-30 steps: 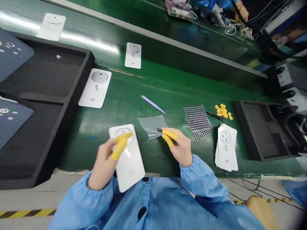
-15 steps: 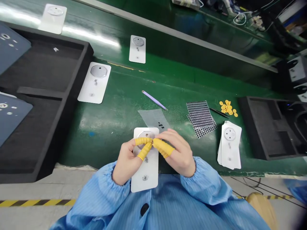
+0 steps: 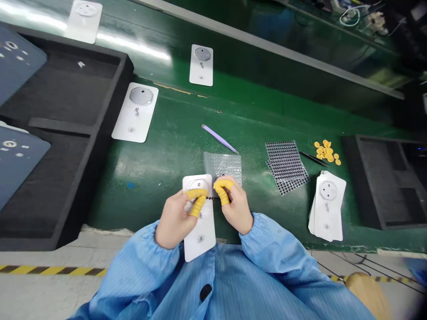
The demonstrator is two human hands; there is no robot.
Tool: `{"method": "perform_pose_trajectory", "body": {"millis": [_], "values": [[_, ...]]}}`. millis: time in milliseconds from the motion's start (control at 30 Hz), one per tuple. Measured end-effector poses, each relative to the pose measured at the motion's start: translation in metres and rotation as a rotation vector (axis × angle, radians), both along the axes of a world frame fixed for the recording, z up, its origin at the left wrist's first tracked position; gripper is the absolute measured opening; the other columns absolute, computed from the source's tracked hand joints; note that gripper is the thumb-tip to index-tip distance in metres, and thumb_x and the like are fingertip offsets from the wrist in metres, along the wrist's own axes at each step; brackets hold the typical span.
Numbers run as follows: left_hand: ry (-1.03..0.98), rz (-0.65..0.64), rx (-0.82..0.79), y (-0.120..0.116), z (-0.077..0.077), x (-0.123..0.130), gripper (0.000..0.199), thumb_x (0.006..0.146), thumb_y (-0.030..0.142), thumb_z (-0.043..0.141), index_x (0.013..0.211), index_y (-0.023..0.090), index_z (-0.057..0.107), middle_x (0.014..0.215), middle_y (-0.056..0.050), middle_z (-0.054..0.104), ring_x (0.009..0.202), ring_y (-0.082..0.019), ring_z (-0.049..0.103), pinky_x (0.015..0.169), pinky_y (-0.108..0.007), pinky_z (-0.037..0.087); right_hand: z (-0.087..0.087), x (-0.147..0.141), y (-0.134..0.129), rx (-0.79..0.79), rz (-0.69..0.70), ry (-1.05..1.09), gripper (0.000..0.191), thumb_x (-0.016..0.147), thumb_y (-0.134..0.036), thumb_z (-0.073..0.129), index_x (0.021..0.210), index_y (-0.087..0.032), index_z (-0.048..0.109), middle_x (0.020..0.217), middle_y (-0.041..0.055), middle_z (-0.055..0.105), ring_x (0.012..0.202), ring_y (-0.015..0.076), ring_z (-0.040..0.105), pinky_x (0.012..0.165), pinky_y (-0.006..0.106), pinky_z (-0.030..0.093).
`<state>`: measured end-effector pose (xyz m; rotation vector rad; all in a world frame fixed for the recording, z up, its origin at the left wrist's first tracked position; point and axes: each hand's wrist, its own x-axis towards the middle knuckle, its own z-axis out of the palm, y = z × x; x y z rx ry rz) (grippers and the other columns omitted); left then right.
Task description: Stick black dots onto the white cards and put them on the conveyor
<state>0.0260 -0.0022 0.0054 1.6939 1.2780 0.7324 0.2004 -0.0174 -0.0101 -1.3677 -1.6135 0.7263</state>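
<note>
A short row of small black dots (image 3: 212, 198) stretches between my two hands, over the right edge of a white panel (image 3: 200, 242). My left hand (image 3: 182, 215), with yellow finger cots on thumb and forefinger, is pinched at the row's left end and lies over the panel's upper half. Yellow cots also cover fingertips of my right hand (image 3: 236, 204), closed at the row's right end. Just behind it lies a clear, dimpled sheet (image 3: 225, 164), its near edge partly hidden by my fingers. The panel has a grey octagonal plate, half covered by my left hand.
Purple tweezers (image 3: 220, 138) lie beyond the sheet. To the right are black-dotted sheets (image 3: 287, 166), black tweezers (image 3: 313, 158), yellow finger cots (image 3: 327, 152) and stacked white panels (image 3: 328, 206). Black trays (image 3: 110, 129) flank the green bench (image 3: 160, 178); more white panels (image 3: 136, 115) lie farther back.
My hands have drawn apart, the right one moving off the panel, and a dotted row now shows between them. The clear sheet has shifted and tilted. The panel has turned slightly.
</note>
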Motion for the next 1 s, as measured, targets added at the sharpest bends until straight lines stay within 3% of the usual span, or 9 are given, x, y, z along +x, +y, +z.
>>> {"method": "perform_pose_trajectory", "body": {"millis": [67, 133, 267, 333, 433, 500, 667, 800, 1000], "values": [[-0.034, -0.001, -0.13, 0.002, 0.005, -0.021, 0.041, 0.077, 0.017, 0.059, 0.118, 0.014, 0.063, 0.11, -0.013, 0.07, 0.102, -0.028, 0.066, 0.084, -0.036, 0.056, -0.001, 0.001, 0.0, 0.015, -0.003, 0.009, 0.016, 0.09, -0.008, 0.046, 0.092, -0.019, 0.057, 0.094, 0.0059, 0.058, 0.089, 0.0153, 0.057, 0.078, 0.031, 0.051], [-0.129, 0.083, -0.218, 0.001, 0.016, -0.04, 0.06, 0.082, 0.024, 0.06, 0.139, 0.018, 0.043, 0.119, -0.013, 0.066, 0.106, -0.028, 0.065, 0.083, -0.035, 0.057, 0.003, 0.002, -0.001, 0.071, 0.005, -0.001, 0.015, 0.089, -0.007, 0.05, 0.093, -0.019, 0.058, 0.095, 0.0058, 0.058, 0.089, 0.0153, 0.057, 0.078, 0.031, 0.051], [-0.366, 0.39, -0.283, -0.007, 0.046, -0.043, 0.093, 0.082, 0.028, 0.065, 0.15, 0.029, 0.001, 0.097, -0.005, 0.075, 0.072, -0.021, 0.072, 0.057, -0.028, 0.06, 0.028, -0.002, 0.002, 0.206, -0.021, -0.056, 0.022, 0.085, -0.003, 0.056, 0.098, -0.02, 0.06, 0.095, 0.0053, 0.06, 0.088, 0.0151, 0.058, 0.076, 0.03, 0.051], [-0.427, 0.446, -0.289, -0.01, 0.054, -0.029, 0.085, 0.082, 0.027, 0.067, 0.149, 0.026, 0.015, 0.084, -0.002, 0.076, 0.062, -0.018, 0.071, 0.052, -0.024, 0.059, 0.043, -0.008, 0.005, 0.285, -0.04, -0.092, 0.024, 0.083, -0.002, 0.058, 0.098, -0.021, 0.06, 0.094, 0.0044, 0.061, 0.087, 0.0152, 0.059, 0.074, 0.029, 0.051], [-0.443, 0.4, -0.228, -0.014, 0.058, -0.006, 0.046, 0.079, 0.023, 0.07, 0.123, 0.021, 0.057, 0.082, -0.002, 0.077, 0.063, -0.015, 0.071, 0.056, -0.02, 0.059, 0.057, -0.016, 0.009, 0.348, 0.008, -0.141, 0.028, 0.084, -0.005, 0.057, 0.107, -0.022, 0.059, 0.097, 0.0039, 0.065, 0.091, 0.0166, 0.06, 0.079, 0.031, 0.053], [-0.44, 0.368, -0.165, -0.017, 0.057, 0.004, 0.034, 0.077, 0.018, 0.072, 0.11, 0.021, 0.066, 0.085, -0.001, 0.077, 0.066, -0.015, 0.071, 0.058, -0.018, 0.058, 0.059, -0.016, 0.009, 0.317, 0.077, -0.149, 0.032, 0.087, -0.007, 0.053, 0.115, -0.021, 0.056, 0.102, 0.0045, 0.066, 0.098, 0.0171, 0.06, 0.084, 0.032, 0.053], [-0.467, 0.331, -0.1, -0.022, 0.055, 0.009, 0.043, 0.076, 0.008, 0.069, 0.113, 0.029, 0.066, 0.091, 0.003, 0.077, 0.075, -0.014, 0.073, 0.061, -0.016, 0.058, 0.056, -0.006, -0.001, 0.382, 0.172, -0.318, 0.028, 0.088, -0.012, 0.052, 0.115, -0.019, 0.058, 0.119, 0.01, 0.063, 0.118, 0.0228, 0.052, 0.104, 0.046, 0.043], [-0.433, 0.308, -0.085, -0.022, 0.055, 0.008, 0.048, 0.077, 0.005, 0.067, 0.118, 0.029, 0.064, 0.097, 0.002, 0.076, 0.08, -0.015, 0.073, 0.064, -0.016, 0.059, 0.055, -0.002, -0.006, 0.389, 0.177, -0.368, 0.031, 0.092, -0.023, 0.044, 0.118, -0.014, 0.058, 0.134, 0.0184, 0.051, 0.126, 0.0316, 0.047, 0.1, 0.056, 0.043], [-0.413, 0.249, -0.073, -0.023, 0.053, 0.01, 0.059, 0.077, 0.0, 0.064, 0.124, 0.035, 0.058, 0.095, 0.006, 0.076, 0.079, -0.011, 0.071, 0.067, -0.014, 0.057, 0.052, 0.0, -0.002, 0.367, 0.199, -0.346, 0.039, 0.09, -0.021, 0.045, 0.128, -0.015, 0.052, 0.142, 0.0176, 0.044, 0.128, 0.0331, 0.045, 0.097, 0.056, 0.046]]}}
